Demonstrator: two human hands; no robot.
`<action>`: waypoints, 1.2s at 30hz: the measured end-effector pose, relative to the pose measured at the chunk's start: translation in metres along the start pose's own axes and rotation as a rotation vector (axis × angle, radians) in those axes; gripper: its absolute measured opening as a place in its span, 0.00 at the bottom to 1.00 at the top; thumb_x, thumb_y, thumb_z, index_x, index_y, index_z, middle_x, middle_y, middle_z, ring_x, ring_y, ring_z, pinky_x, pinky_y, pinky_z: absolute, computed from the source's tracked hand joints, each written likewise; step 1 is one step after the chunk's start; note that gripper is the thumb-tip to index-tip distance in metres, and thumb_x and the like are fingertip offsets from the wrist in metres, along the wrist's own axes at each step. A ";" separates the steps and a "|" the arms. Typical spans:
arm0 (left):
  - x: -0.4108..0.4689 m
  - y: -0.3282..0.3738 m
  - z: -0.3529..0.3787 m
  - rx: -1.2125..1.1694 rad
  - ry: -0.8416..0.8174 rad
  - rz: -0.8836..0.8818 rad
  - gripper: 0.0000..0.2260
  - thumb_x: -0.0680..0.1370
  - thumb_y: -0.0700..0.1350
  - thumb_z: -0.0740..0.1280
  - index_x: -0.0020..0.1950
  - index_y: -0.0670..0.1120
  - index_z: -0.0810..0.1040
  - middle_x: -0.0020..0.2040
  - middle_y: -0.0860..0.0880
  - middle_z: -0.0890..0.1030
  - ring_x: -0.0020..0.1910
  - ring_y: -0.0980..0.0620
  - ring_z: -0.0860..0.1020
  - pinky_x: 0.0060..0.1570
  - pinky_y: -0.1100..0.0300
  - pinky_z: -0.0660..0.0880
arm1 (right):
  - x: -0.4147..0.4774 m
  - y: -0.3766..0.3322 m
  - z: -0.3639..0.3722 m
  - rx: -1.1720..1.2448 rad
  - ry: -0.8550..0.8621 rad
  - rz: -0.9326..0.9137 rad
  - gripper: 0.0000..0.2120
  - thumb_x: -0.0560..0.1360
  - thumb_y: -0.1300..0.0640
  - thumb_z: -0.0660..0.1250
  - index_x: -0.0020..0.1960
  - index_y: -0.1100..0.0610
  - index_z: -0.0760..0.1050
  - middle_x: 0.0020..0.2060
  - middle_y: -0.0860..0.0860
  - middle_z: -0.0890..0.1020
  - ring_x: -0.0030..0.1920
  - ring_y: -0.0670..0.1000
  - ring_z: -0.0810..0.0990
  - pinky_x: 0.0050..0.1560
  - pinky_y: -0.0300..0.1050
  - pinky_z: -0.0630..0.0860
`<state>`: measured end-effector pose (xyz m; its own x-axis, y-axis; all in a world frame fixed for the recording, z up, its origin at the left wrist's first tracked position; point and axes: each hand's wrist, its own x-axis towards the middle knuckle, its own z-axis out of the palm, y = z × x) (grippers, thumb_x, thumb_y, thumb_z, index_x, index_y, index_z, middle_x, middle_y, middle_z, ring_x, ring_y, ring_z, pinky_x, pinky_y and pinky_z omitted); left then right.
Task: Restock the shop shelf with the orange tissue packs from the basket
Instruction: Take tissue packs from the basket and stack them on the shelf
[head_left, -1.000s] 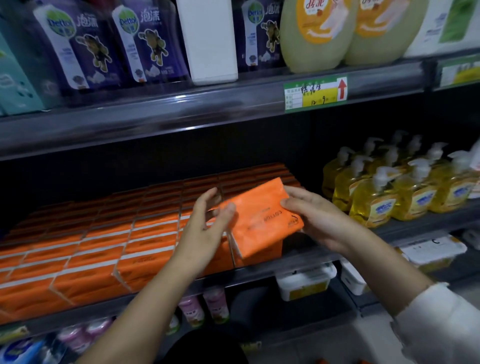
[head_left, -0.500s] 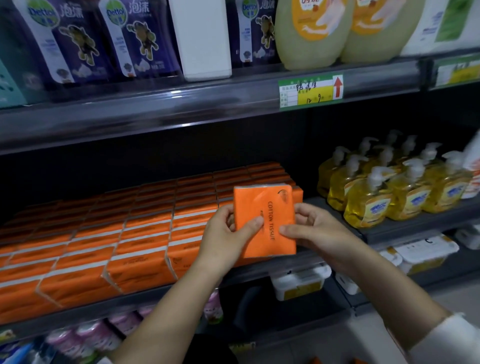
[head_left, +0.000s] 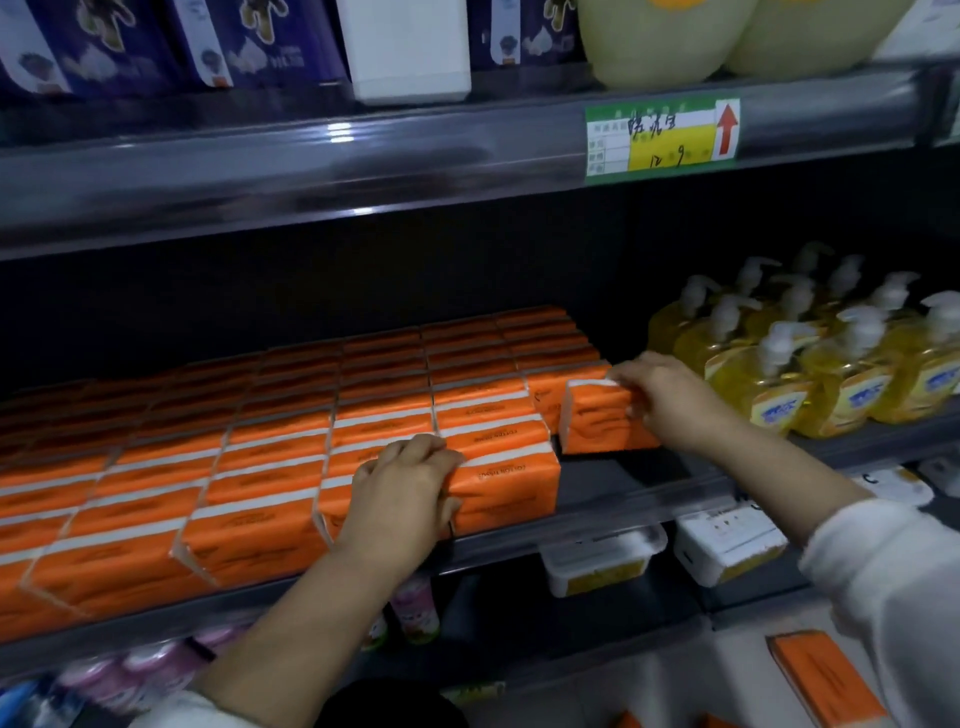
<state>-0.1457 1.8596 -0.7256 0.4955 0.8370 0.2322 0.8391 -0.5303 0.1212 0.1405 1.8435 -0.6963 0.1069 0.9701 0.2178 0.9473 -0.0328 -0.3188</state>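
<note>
Under my right fingertips, the orange tissue pack (head_left: 597, 423) now stands on edge on the shelf (head_left: 639, 496), at the right end of the stocked rows and against the packs behind it. Half a second ago I held it up in front of the rows with both hands, its printed face toward me. Now only my right hand (head_left: 675, 402) has it, fingers curled over its top corner and thumb on its near face, pinching the right end. My left hand (head_left: 402, 491) has let go and dropped to the front-row pack (head_left: 504, 486), fingers pressed together and curled over its top edge. Bare shelf shows in front of my right thumb. Just right of my right knuckles stand the yellow pump soap bottles (head_left: 831, 387). Low down, beyond my right sleeve (head_left: 893, 582), another orange pack (head_left: 826, 680) lies flat.
</note>
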 end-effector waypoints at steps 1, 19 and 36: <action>0.000 -0.001 0.004 -0.016 0.022 0.004 0.22 0.70 0.48 0.74 0.63 0.54 0.77 0.63 0.52 0.75 0.61 0.46 0.73 0.55 0.48 0.72 | 0.006 -0.001 0.006 -0.007 -0.013 -0.004 0.21 0.69 0.67 0.66 0.61 0.56 0.77 0.53 0.59 0.74 0.58 0.60 0.72 0.59 0.48 0.71; 0.000 -0.006 0.015 -0.004 0.033 0.039 0.22 0.78 0.48 0.63 0.73 0.54 0.65 0.71 0.53 0.66 0.69 0.50 0.64 0.65 0.51 0.64 | 0.016 -0.020 0.043 -0.109 0.053 0.050 0.22 0.72 0.63 0.67 0.65 0.56 0.72 0.62 0.55 0.73 0.62 0.57 0.70 0.59 0.49 0.70; -0.163 -0.148 -0.089 0.417 0.106 -0.188 0.17 0.60 0.47 0.78 0.46 0.47 0.81 0.41 0.46 0.77 0.39 0.42 0.78 0.31 0.52 0.75 | -0.033 -0.195 0.037 0.045 -0.024 -0.340 0.20 0.72 0.61 0.69 0.63 0.62 0.74 0.58 0.62 0.77 0.61 0.61 0.74 0.61 0.46 0.67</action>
<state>-0.3706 1.7894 -0.6953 0.3188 0.8833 0.3436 0.9414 -0.2531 -0.2228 -0.0592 1.8274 -0.6757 -0.2203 0.9291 0.2971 0.9132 0.3035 -0.2718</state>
